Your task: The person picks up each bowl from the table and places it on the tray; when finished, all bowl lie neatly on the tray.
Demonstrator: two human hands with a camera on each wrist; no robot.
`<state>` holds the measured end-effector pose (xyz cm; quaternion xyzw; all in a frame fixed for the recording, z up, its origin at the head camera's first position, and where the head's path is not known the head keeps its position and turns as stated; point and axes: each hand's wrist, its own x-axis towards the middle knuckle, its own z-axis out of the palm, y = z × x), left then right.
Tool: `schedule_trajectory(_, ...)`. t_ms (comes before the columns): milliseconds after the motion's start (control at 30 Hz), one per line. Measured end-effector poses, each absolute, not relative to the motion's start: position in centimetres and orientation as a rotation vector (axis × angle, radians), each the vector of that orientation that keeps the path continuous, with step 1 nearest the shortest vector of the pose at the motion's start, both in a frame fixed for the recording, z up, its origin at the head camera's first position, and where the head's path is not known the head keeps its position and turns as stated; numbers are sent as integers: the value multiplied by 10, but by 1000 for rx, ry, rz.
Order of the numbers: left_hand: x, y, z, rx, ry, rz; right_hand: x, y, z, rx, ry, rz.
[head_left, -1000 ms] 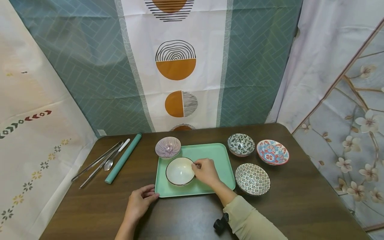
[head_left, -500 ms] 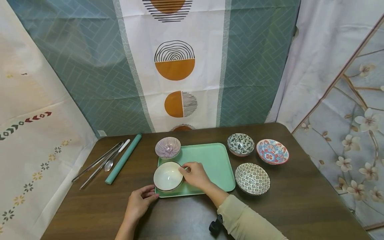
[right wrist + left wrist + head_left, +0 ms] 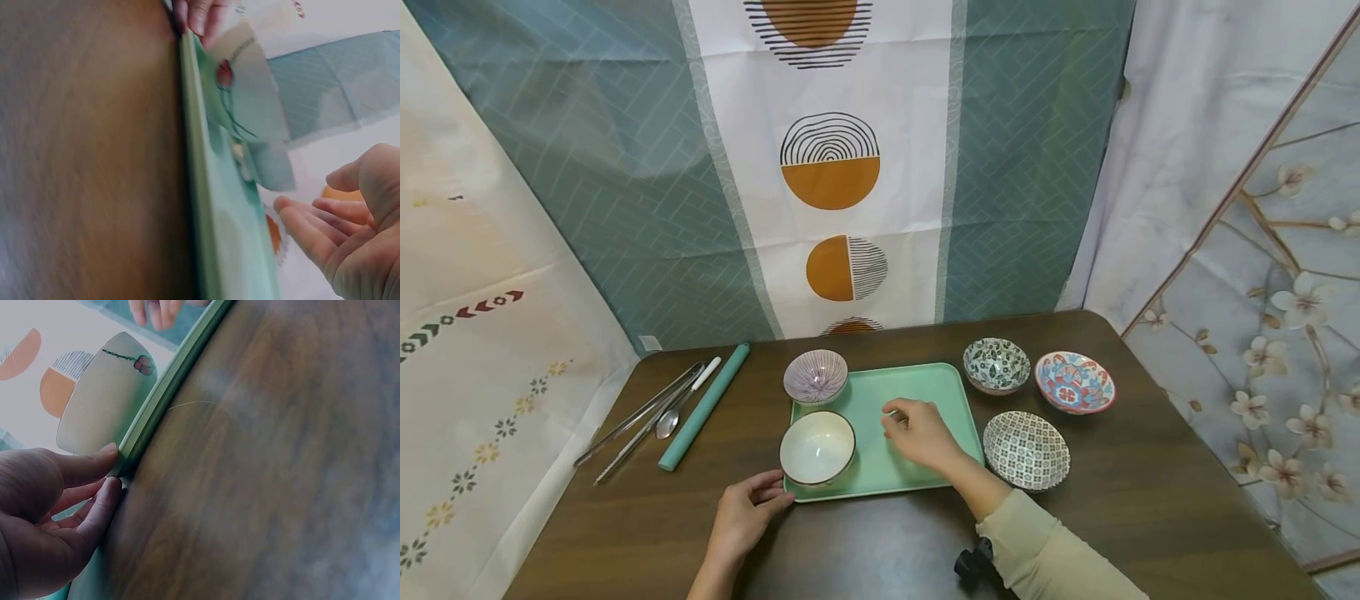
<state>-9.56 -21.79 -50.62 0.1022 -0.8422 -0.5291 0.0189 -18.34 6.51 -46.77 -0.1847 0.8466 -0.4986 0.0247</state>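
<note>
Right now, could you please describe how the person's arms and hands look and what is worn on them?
The left hand and right hand wear no gloves. A plain pale beige sleeve partly covers the right forearm, with a small black device beside its cuff. No sleeve shows on the left forearm.

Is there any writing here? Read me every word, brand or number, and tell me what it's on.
No words, brands or numbers can be read.
White bowl: a painted motif, no lettering visible.
Backdrop: shapes and lines, no lettering visible.
Pale patch at its lower left: too small to tell.
</note>
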Motion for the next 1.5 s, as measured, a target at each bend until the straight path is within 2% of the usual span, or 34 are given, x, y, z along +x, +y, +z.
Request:
schedule_trajectory(533, -95, -218, -505, 356, -2615, -1671, -189, 131, -439, -380, 2824, -1415)
schedule_trajectory(900, -98, -218, -505, 354, -2609, -1687, -195, 200, -417, -347, 2955, -1350)
schedule_trajectory(1233, -96, -219, -507, 359, -2603, -1685, -200, 273, -424, -186, 3108, -1315)
schedule_trajectory(1500, -96, -218, -508, 350, -2588, -1699, -197, 311, -437, -75, 3207, -1311)
